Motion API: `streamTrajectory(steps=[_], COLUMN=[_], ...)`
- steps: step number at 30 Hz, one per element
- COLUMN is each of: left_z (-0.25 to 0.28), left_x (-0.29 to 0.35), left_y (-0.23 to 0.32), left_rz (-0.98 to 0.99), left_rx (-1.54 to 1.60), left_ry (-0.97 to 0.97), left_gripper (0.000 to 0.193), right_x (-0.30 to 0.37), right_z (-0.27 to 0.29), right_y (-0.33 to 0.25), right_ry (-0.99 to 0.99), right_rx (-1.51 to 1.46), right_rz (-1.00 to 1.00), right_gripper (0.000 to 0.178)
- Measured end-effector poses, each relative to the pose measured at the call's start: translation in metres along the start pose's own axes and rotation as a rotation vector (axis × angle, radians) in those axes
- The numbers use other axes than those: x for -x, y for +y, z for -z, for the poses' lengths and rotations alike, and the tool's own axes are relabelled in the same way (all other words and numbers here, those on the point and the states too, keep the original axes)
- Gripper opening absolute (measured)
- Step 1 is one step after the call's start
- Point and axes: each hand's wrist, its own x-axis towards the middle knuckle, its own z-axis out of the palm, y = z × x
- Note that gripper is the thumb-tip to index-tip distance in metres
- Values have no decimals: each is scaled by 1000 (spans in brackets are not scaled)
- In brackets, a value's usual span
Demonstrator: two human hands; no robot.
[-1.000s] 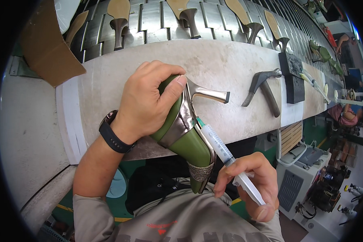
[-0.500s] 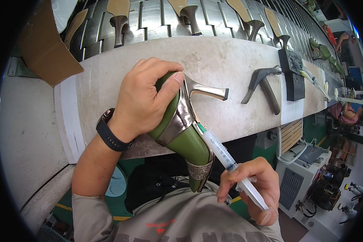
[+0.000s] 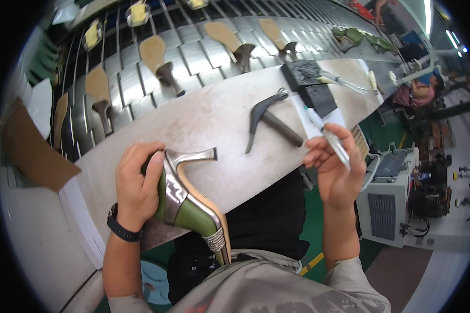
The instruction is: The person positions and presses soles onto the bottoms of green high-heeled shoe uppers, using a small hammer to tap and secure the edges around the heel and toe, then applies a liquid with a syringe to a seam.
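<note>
A metallic bronze high-heeled sandal (image 3: 175,201) sits on a green shoe last (image 3: 195,219), its slim heel pointing right and its toe toward my body. A glittery band crosses the front part. My left hand (image 3: 136,182) is wrapped around the back of the last, thumb near the heel. Away to the right, my right hand (image 3: 339,175) holds a clear syringe (image 3: 335,146) between its fingers, apart from the sandal. The syringe's tip points up and left toward the dark blocks. A hammer (image 3: 282,128) with a dark head lies on the pale bench (image 3: 214,120) between the two hands.
Dark blocks (image 3: 318,99) stand on the bench's right, with another syringe (image 3: 344,83) there. Beyond runs a slatted metal conveyor (image 3: 193,65) bearing several heeled soles (image 3: 152,55) and green lasts (image 3: 350,36). Cardboard (image 3: 36,148) is at the left; a machine (image 3: 384,214) stands right.
My right hand has drawn the syringe away from the sandal's edge, up and to the right. My left hand still grips the last. The view has turned, showing more of the conveyor.
</note>
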Motion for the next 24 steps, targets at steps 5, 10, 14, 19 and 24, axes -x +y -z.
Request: streamTrajectory(steps=[5, 10, 14, 19, 24], left_z=[-2, 8, 21, 5, 24], left_x=[1, 11, 56, 130, 154], left_y=[1, -7, -5, 28, 69], left_rz=[32, 147, 193, 372, 619], left_rx=[-7, 30, 56, 501, 841], left_ry=[-10, 13, 201, 384, 295], left_gripper=[22, 25, 45, 64, 69], right_x=[-64, -55, 40, 76, 78], right_z=[48, 42, 9, -88, -140], right_y=[-19, -3, 12, 14, 32], right_ry=[237, 402, 164, -541, -589], right_rx=[20, 0, 28, 460, 484], right_rz=[-98, -181, -249, -46, 68], right_gripper=[68, 75, 70, 82, 91])
